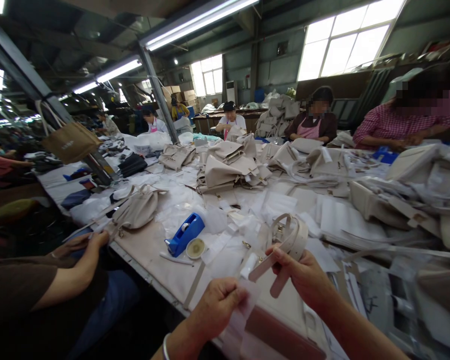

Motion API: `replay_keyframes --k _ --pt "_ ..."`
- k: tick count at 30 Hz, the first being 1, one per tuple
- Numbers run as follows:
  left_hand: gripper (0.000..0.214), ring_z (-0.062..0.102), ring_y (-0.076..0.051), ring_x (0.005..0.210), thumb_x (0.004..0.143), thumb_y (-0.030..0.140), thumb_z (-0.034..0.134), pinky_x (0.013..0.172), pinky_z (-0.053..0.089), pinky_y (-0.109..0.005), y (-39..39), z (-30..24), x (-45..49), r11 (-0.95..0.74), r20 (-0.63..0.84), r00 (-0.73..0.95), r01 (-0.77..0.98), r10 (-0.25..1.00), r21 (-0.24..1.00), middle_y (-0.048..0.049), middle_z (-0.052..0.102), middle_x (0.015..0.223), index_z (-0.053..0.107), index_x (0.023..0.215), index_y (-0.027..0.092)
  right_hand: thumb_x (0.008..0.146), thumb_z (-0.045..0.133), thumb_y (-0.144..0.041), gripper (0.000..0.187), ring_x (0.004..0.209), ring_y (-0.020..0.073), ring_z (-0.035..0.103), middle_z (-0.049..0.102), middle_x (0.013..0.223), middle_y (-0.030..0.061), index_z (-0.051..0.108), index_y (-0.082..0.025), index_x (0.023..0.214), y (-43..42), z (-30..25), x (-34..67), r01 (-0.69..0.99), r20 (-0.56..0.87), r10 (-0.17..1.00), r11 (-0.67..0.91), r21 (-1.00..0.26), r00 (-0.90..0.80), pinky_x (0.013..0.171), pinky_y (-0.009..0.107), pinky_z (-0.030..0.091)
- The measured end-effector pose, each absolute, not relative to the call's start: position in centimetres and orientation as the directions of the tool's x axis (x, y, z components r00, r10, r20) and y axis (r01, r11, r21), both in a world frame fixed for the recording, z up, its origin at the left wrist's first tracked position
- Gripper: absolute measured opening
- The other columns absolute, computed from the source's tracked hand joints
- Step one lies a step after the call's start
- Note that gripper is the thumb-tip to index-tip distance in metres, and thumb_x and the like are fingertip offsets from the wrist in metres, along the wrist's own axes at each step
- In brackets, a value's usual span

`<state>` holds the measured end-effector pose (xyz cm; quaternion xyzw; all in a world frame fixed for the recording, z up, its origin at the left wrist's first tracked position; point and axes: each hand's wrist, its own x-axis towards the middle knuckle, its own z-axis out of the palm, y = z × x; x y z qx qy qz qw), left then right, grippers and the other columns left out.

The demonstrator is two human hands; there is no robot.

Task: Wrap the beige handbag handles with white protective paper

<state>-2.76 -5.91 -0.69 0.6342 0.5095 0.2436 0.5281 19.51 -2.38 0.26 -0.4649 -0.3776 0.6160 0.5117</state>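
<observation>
My left hand [218, 306] is closed, pinching a thin white wrapping sheet [248, 301] that hangs below the fingers. To its right, my right hand [303, 272] grips a beige bag strap [299, 239], looped and coiled above the fingers, with flat ends sticking out toward the left hand. Below both hands lies a beige flat-sided bag [285, 325] at the table's near edge, partly hidden by the sheet and strap. A blue tape dispenser [185, 234] stands left of the hands, beside a small round roll of tape [195, 248].
Beige handbags [228, 167] are heaped mid-table, with more bags [416, 175] and white wrapping sheets [345, 222] at right. A co-worker's arm [73, 275] is close at left, near another beige bag [138, 207]. Several people sit across the table. A metal post [157, 92] rises behind.
</observation>
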Motion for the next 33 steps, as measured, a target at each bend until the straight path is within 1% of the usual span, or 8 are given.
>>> replay_keyframes --k 5,9,16,19,24,28,31,33 --pt "0.037 0.047 -0.013 0.065 0.089 0.041 0.055 0.063 0.036 -0.024 -5.6 -0.8 -2.7 0.081 -0.232 0.369 0.381 0.900 0.921 0.0008 0.052 0.063 0.059 0.064 0.015 0.074 0.076 -0.052 0.041 0.060 0.0144 0.056 0.062 0.064 0.0030 0.072 -0.013 0.084 -2.3 0.1 19.6 -0.291 -0.172 0.982 -0.188 -0.938 -0.078 0.054 0.025 0.045" --pt "0.035 0.048 -0.013 0.065 0.088 0.039 0.056 0.063 0.037 -0.024 -5.5 -0.6 -2.6 0.084 -0.228 0.374 0.363 0.899 0.928 0.0001 0.055 0.063 0.061 0.064 0.014 0.076 0.075 -0.051 0.040 0.060 0.0144 0.055 0.062 0.062 0.0027 0.072 -0.012 0.084 -2.1 -0.1 19.5 -0.270 -0.156 0.984 -0.174 -0.947 -0.088 0.054 0.026 0.044" --pt "0.029 0.049 -0.013 0.062 0.078 0.037 0.065 0.062 0.038 -0.024 -5.4 -0.8 -2.6 0.194 -0.278 0.309 0.275 0.910 0.942 0.0002 0.056 0.059 0.064 0.061 0.014 0.074 0.075 -0.053 0.042 0.060 0.0157 0.056 0.062 0.064 0.0038 0.072 -0.012 0.084 -2.2 -0.1 19.5 -0.258 -0.153 0.985 -0.168 -0.951 -0.079 0.053 0.027 0.045" --pt "0.028 0.051 -0.014 0.063 0.077 0.037 0.065 0.063 0.038 -0.025 -5.5 -0.8 -2.6 0.202 -0.287 0.308 0.280 0.907 0.939 -0.0007 0.058 0.060 0.066 0.063 0.013 0.074 0.075 -0.052 0.041 0.061 0.0160 0.057 0.063 0.065 0.0040 0.073 -0.012 0.084 -2.4 0.1 19.5 -0.265 -0.154 0.986 -0.167 -0.950 -0.071 0.053 0.028 0.047" --pt "0.028 0.047 -0.013 0.061 0.078 0.037 0.064 0.060 0.036 -0.024 -5.6 -1.2 -2.7 0.204 -0.283 0.312 0.265 0.907 0.943 0.0003 0.055 0.059 0.064 0.063 0.013 0.076 0.074 -0.052 0.041 0.061 0.0152 0.056 0.062 0.064 0.0037 0.072 -0.012 0.084 -2.3 0.1 19.6 -0.246 -0.138 0.985 -0.159 -0.956 -0.100 0.052 0.026 0.047" --pt "0.031 0.046 -0.012 0.062 0.080 0.039 0.065 0.060 0.035 -0.024 -5.6 -1.3 -2.8 0.199 -0.282 0.325 0.266 0.903 0.943 0.0003 0.054 0.061 0.065 0.065 0.012 0.078 0.072 -0.050 0.039 0.060 0.0152 0.056 0.059 0.065 0.0028 0.071 -0.013 0.088 -2.3 -0.5 19.3 -0.218 -0.105 0.985 -0.134 -0.967 -0.140 0.044 0.024 0.047" --pt "0.034 0.048 -0.013 0.063 0.084 0.043 0.062 0.061 0.036 -0.025 -5.7 -0.6 -2.7 0.177 -0.277 0.354 0.290 0.893 0.941 -0.0006 0.057 0.063 0.068 0.069 0.012 0.076 0.074 -0.050 0.038 0.057 0.0146 0.057 0.061 0.075 0.0045 0.072 -0.014 0.087 -3.0 -0.9 18.1 -0.205 -0.110 0.980 -0.143 -0.968 -0.166 0.039 0.023 0.045" --pt "0.038 0.050 -0.013 0.063 0.086 0.045 0.059 0.061 0.036 -0.025 -5.7 0.0 -2.4 0.161 -0.276 0.363 0.314 0.890 0.935 -0.0011 0.059 0.064 0.069 0.071 0.012 0.073 0.076 -0.051 0.038 0.062 0.0160 0.061 0.065 0.090 0.0082 0.073 -0.015 0.085 -3.8 -1.1 17.0 -0.216 -0.112 0.977 -0.151 -0.965 -0.183 0.044 0.025 0.048"
